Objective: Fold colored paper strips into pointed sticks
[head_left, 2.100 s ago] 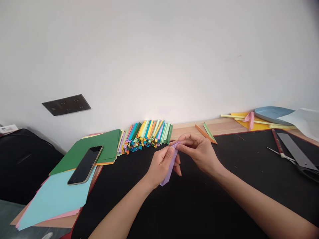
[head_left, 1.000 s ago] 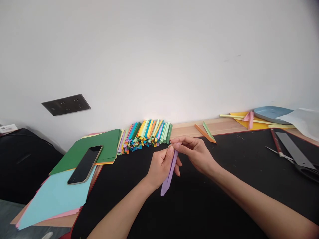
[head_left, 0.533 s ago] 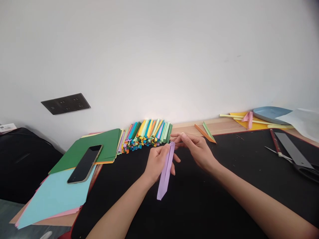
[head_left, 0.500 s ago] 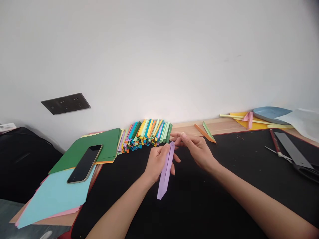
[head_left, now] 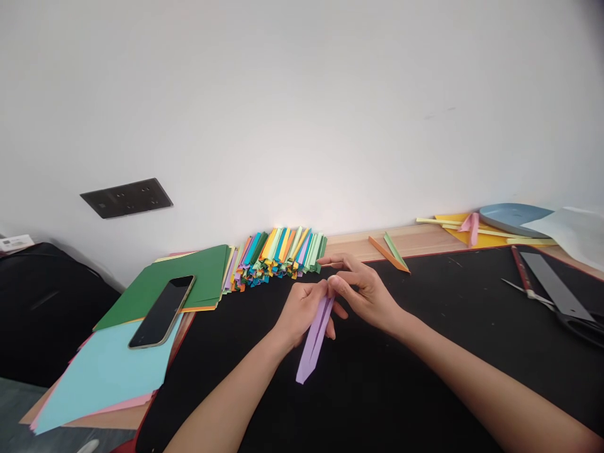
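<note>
A folded purple paper strip (head_left: 312, 349) slants over the black mat (head_left: 377, 396), its pointed lower end toward me. My left hand (head_left: 302, 311) holds the strip near its far end, thumb on top. At that far end my right hand (head_left: 365, 289) pinches the tip between thumb and fingers, so the tip itself is hidden. Just beyond my hands lies a pile of folded colored paper strips (head_left: 278, 255) against the wall. An orange strip (head_left: 389, 254) and a green strip (head_left: 395, 248) rest to the right of it.
Left, a phone (head_left: 163, 311) lies on green paper sheets (head_left: 127, 289) and blue sheets (head_left: 106, 374). At right are scissors (head_left: 578, 324), a metal ruler (head_left: 554, 283) and a craft knife (head_left: 523, 270). A blue tray (head_left: 512, 217) and yellow paper (head_left: 491, 238) lie by the wall.
My right hand has come in closer, and its thumb and fingers now close on the strip's far end. The far end has dropped slightly toward me.
</note>
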